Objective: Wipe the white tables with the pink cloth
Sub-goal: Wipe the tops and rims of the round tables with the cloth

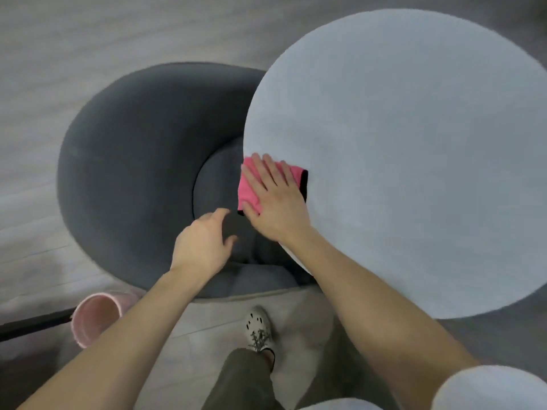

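A: Where's the pink cloth (246, 193)?
B: On the left rim of the round white table (414, 158). Part of it hangs past the edge, and the black trim on its right side lies on the top.
A: Grip?
B: No pinch. The right hand (275, 199) lies flat on it, fingers straight and spread, palm pressing it down.
A: Other hand?
B: The left hand (204, 241) hovers over the dark grey chair (133, 161), just beside the table edge. Fingers loosely curled, holding nothing. As far as I can tell it isn't touching cloth or table.
A: Step?
B: Reads as a wipe stroke at the rim. The frame is blurred, so I can't judge which parts of the top are done.
A: Next move?
B: My call is firm palm pressure and a drag inward so the overhang comes back onto the top. Then sweep across to the far side. If pressure drops, the cloth could slide off onto the chair seat.
A: Surroundings?
B: A pink bucket (94, 316) stands on the floor near the chair. A shoe (259, 327) shows below the hands. Only one table is plainly in view.
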